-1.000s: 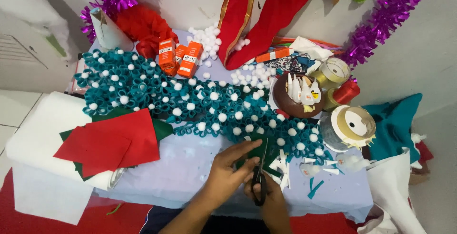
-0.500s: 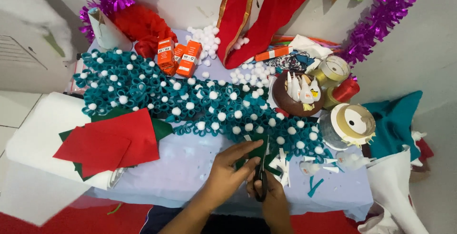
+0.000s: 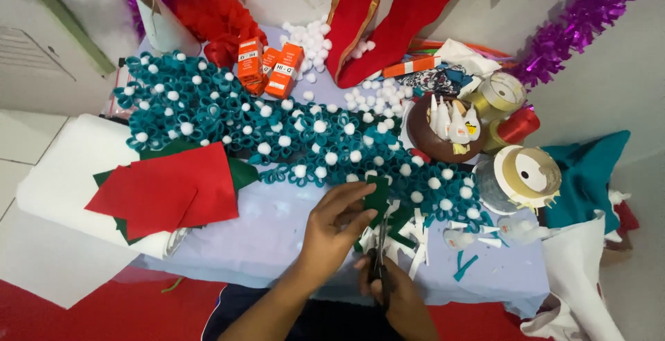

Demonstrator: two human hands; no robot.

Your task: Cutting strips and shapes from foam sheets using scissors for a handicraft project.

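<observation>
Green felt piece (image 3: 377, 195): a small dark green scrap held up just above the near edge of the table, pinched so that its lower edge hangs free for the blades.
Left hand (image 3: 332, 226): thumb and fingers grasp the felt piece by its upper part, clear of the cutting line, keeping it taut and steady.
Scissors (image 3: 380, 251): dark blades point up into the felt from below; the handles sit low, close to the body, so the cut runs away from the person.
Right hand (image 3: 388, 289): clenched around the scissor handles, fingers through the loops; how far the blades are parted cannot be made out.
Offcuts (image 3: 409, 233): white and green slivers lie on the table right under the hands, where trimmings would drop.
Table (image 3: 277, 233): covered with a pale lilac cloth, its bare near strip serving as the working spot.
Teal flower garland (image 3: 277, 133): a long band of teal felt loops with white pompom centres, spread across the middle of the table, behind the hands and out of the way.
Red felt sheets (image 3: 173, 188): stacked flat over green sheets at the left, within easy reach.
White pompoms (image 3: 374, 95): loose heap behind the garland.
Orange boxes (image 3: 270, 67): small cartons grouped at the far side.
Brown bowl (image 3: 443, 129): holds small white bottles, right of the garland.
Ribbon rolls (image 3: 530, 171): gold and red spools clustered at the right edge.
Purple tinsel (image 3: 582, 22): draped along the wall, apart from the work.
</observation>
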